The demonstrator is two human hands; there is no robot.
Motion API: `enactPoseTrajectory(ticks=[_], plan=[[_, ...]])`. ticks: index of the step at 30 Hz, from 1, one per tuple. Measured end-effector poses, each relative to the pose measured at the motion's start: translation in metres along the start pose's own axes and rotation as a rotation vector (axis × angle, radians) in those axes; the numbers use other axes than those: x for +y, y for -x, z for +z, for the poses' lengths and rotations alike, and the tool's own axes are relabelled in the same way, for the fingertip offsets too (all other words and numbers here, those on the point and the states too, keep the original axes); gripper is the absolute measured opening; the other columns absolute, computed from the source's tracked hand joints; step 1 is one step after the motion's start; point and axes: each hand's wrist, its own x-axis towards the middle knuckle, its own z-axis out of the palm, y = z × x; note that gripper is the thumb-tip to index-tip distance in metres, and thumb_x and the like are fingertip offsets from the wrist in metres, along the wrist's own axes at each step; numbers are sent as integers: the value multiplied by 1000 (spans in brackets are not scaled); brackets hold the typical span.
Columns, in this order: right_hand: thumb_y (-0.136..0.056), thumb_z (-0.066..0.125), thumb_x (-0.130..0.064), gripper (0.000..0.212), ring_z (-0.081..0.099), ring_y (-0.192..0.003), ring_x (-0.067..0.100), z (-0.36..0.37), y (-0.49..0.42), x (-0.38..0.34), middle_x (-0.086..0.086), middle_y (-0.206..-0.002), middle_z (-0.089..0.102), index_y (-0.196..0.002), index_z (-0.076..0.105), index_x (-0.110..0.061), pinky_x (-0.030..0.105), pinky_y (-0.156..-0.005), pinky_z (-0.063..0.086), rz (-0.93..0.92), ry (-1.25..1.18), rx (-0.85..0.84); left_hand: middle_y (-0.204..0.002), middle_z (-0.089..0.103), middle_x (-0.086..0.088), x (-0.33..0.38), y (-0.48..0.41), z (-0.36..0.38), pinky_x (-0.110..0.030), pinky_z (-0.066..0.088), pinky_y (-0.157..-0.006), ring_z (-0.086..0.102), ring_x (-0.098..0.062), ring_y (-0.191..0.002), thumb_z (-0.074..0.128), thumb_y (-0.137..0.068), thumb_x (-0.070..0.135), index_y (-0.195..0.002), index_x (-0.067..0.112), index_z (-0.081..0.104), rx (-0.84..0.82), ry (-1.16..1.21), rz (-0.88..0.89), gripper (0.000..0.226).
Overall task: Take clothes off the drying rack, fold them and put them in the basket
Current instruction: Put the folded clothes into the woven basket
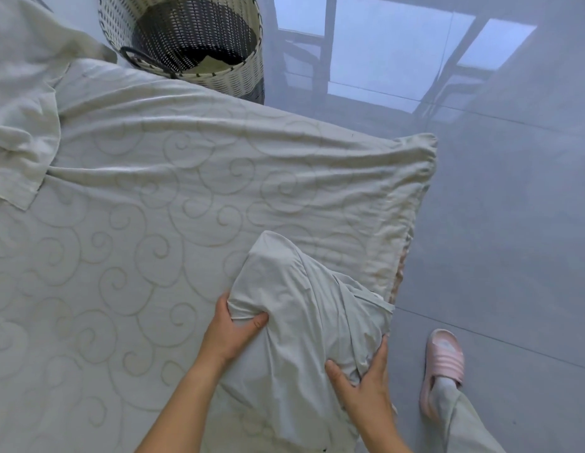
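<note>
From my seat at the remote feed, the view looks straight down on a bed whose quilted cover (147,204), pale and stitched with swirls, fills everything from 7 o'clock round to 1 o'clock. The garment (294,299) in play is a pale grey-green piece lying at about 5 o'clock from the middle of the view, bunched and humped up on the near right corner of the cover, with its lower part trailing toward the bottom edge. The left hand (230,335) grips it on its 9 o'clock side: the thumb lies across a gathered ridge of cloth and the fingers curl in behind the fabric, mostly hidden. The right hand (366,380) holds the garment's 4 o'clock side, thumb and fingers closed round a wad of folds. The basket (242,80), woven white outside and dark inside, stands at 12 o'clock just past the far edge of the bed; I can make out something dark and something pale lying at its bottom, though not what they are. A second pale cloth (19,109) lies crumpled at 10 o'clock, resting on the cover. To the right, from 1 to 5 o'clock, runs a glossy grey tiled floor (520,197) with window reflections. At 4 o'clock a pink slipper (443,364) sits on the tiles, with a pale trouser leg (464,423) above it.
</note>
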Motion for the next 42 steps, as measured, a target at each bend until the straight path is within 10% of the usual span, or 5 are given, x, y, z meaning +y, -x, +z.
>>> enactPoseTrajectory(ticks=[7, 15, 21, 29, 42], plan=[[-56, 87, -51, 133, 32, -140, 20, 13, -6, -7, -12, -156, 21, -147, -10, -47, 47, -111, 29, 35, -163, 64, -146, 38, 12, -1, 16, 2, -32, 41, -98, 48, -16, -126, 52, -53, 79, -138, 58, -11, 22, -163, 157, 108], [-69, 84, -31, 117, 29, -130, 0, 17, -12, -5, -34, -141, 15, -130, -10, -64, 28, -108, 28, -88, -217, 49, -131, 36, 3, -18, 19, -1, -24, 38, -97, 49, -15, -118, 40, -69, 64, -127, 78, 2, -103, -296, 358, 71], [-44, 50, -95, 108, 49, -123, 23, 24, -11, 4, -2, -146, 39, -135, 10, -54, 36, -93, 42, -125, -78, 96, -137, 31, 7, -23, 6, -3, -30, 41, -103, 46, -22, -129, 42, -65, 88, -130, 75, 5, -142, -359, 445, 76], [-70, 70, -64, 87, 51, -103, 1, 14, -15, -12, -12, -119, 51, -143, 37, -29, 4, -82, 35, -245, -78, 96, -132, 37, 7, -9, 17, 9, -21, 38, -95, 46, -13, -126, 48, -67, 66, -125, 79, 13, -30, -244, 427, 68], [-70, 65, -48, 67, 59, -109, 5, -80, -31, -88, -13, -118, 62, -133, 49, -34, 19, -89, 47, -473, -141, 114, -115, 39, 15, 103, 75, 45, 5, 34, -77, 42, 21, -101, 50, -69, 52, -129, 73, 13, 31, -67, 620, 74]])
